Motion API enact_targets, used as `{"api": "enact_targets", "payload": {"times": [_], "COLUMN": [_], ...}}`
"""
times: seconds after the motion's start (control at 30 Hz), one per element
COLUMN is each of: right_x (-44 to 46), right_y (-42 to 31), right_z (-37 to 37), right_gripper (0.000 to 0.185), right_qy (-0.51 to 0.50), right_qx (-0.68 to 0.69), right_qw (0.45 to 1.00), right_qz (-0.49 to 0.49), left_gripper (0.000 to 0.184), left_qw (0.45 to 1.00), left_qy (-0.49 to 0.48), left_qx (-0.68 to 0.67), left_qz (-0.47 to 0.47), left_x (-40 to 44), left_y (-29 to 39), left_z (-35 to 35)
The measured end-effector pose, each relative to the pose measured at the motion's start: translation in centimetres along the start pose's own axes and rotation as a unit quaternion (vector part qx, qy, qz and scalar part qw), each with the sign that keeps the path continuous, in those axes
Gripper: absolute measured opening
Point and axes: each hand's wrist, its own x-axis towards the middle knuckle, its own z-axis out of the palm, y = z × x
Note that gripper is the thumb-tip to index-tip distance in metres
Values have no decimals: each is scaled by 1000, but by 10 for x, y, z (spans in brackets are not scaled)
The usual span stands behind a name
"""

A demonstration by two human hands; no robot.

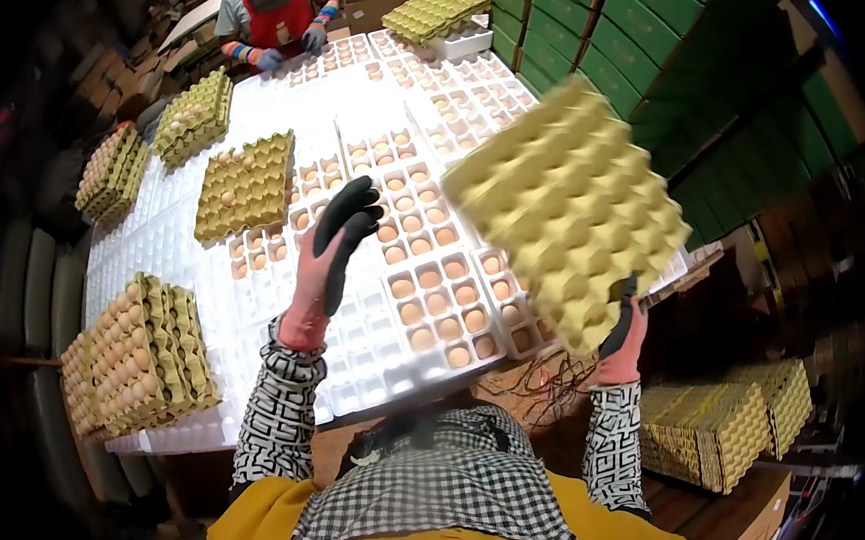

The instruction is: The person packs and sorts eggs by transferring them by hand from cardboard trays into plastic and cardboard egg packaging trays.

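My right hand (626, 329), in a pink and black glove, grips the lower edge of a yellow egg tray (572, 205). The tray is tilted up above the right side of the table, and no eggs show on it. Above the white foam trays my left hand (331, 253), gloved alike, is raised with its fingers apart and nothing in it. Brown eggs (437, 303) sit in the foam tray cells between my hands. Beyond my left hand lies another yellow egg tray (246, 187) with a few eggs on it.
Stacked egg trays full of eggs (136, 355) stand at the table's left front, with more stacks (194, 118) behind. A co-worker (275, 13) stands at the far side. Green boxes (618, 52) line the back right. Nested egg trays (717, 430) are at lower right.
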Motion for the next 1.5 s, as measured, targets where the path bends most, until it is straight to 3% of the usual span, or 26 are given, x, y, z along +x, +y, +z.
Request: {"api": "enact_targets", "payload": {"times": [0.13,0.17,0.2,0.23,0.27,0.33,0.37,0.43,0.47,0.5,0.63,0.7,0.77,0.8,0.83,0.87,0.9,0.97,1.0,1.07,1.17,1.23,1.33,1.4,1.43,1.5], "right_x": [135,158,176,159,155,143,128,142,143,127,60,92,82,68,9,-13,-95,-174,-204,-272,-312,-326,-309,-291,-290,-283], "right_y": [99,124,144,126,119,104,86,91,82,71,39,61,90,114,133,180,194,247,280,291,343,339,326,306,295,280], "right_z": [-119,-146,-180,-161,-161,-148,-110,-127,-132,-117,-34,-76,-39,-2,88,130,223,335,385,489,573,596,576,563,565,578], "right_gripper": [37,39,50,38,38,40,39,42,43,47,74,69,60,48,41,43,47,51,50,47,61,59,54,42,36,33], "right_qy": [143,163,134,59,22,31,100,124,103,188,313,284,191,45,-3,-169,-271,-506,-555,-564,-587,-580,-589,-590,-512,-520], "right_qx": [-269,-352,-542,-321,-423,-387,-175,-219,-337,-535,-751,-683,-667,-582,-445,-413,-305,-305,-293,-371,-549,-605,-518,-264,-159,2], "right_qw": [951,919,829,945,903,921,980,959,921,814,573,567,627,758,895,885,913,805,776,733,513,450,520,758,822,808], "right_qz": [-46,-63,44,-4,-69,-20,11,-126,-165,-124,-101,-361,-355,-290,-38,-130,8,51,-57,-86,-301,-308,-337,89,192,276], "left_gripper": [39,38,38,37,39,40,41,41,41,40,37,41,43,42,40,36,33,34,40,47,51,48,45,45,44,44], "left_qw": [993,988,981,971,963,944,940,936,940,944,954,961,883,864,816,812,826,812,805,775,712,694,762,837,911,979], "left_qy": [15,19,42,65,79,108,112,122,126,141,215,242,358,360,411,406,388,312,258,140,6,-22,-24,-1,67,179], "left_qx": [-63,-64,-49,-35,-37,-46,-44,-40,-46,-46,-35,25,288,347,403,417,405,490,532,616,702,720,642,546,405,100], "left_qz": [-102,-139,-182,-226,-256,-308,-319,-327,-312,-296,-206,-129,-92,-57,-51,-54,-59,-61,-46,-27,-6,15,83,37,28,4], "left_x": [-26,-43,-62,-81,-98,-130,-143,-159,-166,-172,-203,-236,-279,-282,-294,-287,-283,-257,-241,-207,-175,-169,-178,-184,-185,-187], "left_y": [-71,-93,-104,-112,-119,-119,-117,-96,-84,-70,9,38,51,76,81,101,112,129,127,117,103,103,93,100,97,92], "left_z": [-1,-6,-6,-6,-11,-21,-29,-46,-58,-74,-145,-207,-281,-312,-348,-373,-404,-446,-464,-495,-517,-521,-552,-555,-563,-586]}}
